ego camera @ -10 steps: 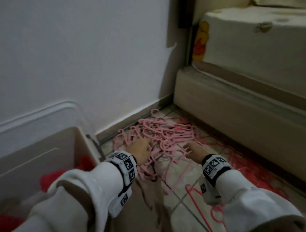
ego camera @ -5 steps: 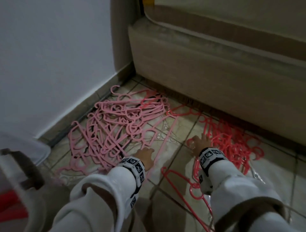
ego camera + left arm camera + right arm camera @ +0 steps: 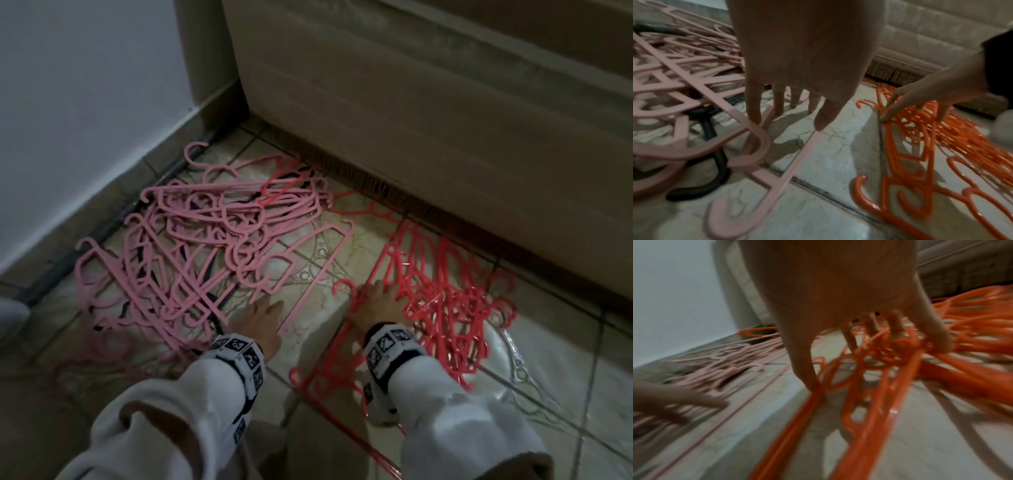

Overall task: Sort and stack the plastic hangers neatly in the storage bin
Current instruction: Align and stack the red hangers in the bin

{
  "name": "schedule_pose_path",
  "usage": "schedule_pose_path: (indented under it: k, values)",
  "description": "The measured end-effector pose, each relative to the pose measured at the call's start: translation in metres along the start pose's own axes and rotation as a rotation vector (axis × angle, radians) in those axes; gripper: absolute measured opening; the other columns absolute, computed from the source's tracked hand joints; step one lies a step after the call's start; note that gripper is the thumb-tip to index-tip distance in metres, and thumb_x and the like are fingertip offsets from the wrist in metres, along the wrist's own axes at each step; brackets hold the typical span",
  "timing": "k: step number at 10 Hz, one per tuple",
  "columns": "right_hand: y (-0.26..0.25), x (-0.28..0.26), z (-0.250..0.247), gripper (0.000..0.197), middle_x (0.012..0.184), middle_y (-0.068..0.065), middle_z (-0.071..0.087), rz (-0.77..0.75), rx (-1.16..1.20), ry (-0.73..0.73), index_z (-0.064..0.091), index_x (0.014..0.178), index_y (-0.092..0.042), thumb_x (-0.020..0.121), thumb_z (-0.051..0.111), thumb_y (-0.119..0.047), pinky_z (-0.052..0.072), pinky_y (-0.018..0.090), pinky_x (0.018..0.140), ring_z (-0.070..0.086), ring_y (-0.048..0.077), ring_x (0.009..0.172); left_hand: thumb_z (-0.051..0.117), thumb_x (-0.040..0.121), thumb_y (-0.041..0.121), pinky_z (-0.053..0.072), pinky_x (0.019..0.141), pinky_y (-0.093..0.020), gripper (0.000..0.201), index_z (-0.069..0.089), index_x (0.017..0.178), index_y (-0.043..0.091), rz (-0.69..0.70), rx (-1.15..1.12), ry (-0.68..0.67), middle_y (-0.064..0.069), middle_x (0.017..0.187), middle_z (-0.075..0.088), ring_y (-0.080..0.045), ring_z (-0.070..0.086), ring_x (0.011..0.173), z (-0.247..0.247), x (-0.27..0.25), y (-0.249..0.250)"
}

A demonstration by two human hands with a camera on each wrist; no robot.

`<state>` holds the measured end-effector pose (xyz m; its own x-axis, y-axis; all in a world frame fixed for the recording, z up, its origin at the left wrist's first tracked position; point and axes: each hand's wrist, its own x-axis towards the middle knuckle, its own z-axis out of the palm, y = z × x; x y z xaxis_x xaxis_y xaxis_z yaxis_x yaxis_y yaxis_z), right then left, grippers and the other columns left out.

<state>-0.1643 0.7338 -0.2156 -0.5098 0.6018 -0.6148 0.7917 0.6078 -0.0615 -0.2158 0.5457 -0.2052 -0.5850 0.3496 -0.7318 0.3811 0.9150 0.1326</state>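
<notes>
Two heaps, pink hangers (image 3: 191,246) and red hangers (image 3: 442,301), beside a bed base (image 3: 445,120).

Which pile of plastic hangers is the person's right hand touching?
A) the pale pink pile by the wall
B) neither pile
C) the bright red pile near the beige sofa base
C: the right hand spreads its fingers onto the bright red plastic hangers.

head: high, looking down | wrists: low, close | shared: floor (image 3: 329,301)
</notes>
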Motion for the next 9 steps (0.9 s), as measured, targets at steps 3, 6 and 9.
schedule_pose_path:
  k: [3,6,9]
  values:
    - [-0.099,0.028,-0.069,0.045,0.142,0.01,0.039,-0.402,-0.183,0.164,0.038,0.137,-0.012,0.093,0.046,-0.02,0.042,0.04,0.095,0.047,0.03,0.123,0.045,0.093,0.015,0.017,0.117,-0.037,0.062,0.017,0.148,0.014,0.091,0.072,0.044,-0.005,0.156,0.004,-0.026,0.008,0.144,-0.01,0.009,-0.03]
    - [-0.2,0.094,-0.074,0.054,0.14,0.008,0.037,-0.781,-0.394,0.133,0.039,0.135,-0.021,0.086,0.059,-0.033,0.046,0.043,0.089,0.05,0.03,0.119,0.037,0.098,0.029,0.011,0.119,-0.039,0.059,0.013,0.149,0.014,0.129,-0.024,0.08,-0.002,0.157,0.008,-0.025,0.011,0.144,-0.018,0.013,-0.039]
    - [-0.149,0.056,-0.08,0.054,0.132,0.014,0.041,-0.722,-0.041,0.423,0.055,0.12,-0.007,0.097,0.028,-0.048,0.042,0.041,0.091,0.043,0.032,0.119,0.043,0.092,0.009,0.009,0.119,-0.03,0.069,0.007,0.151,0.019,0.132,-0.143,0.078,0.0,0.157,-0.004,-0.021,0.003,0.145,-0.012,0.015,-0.044]
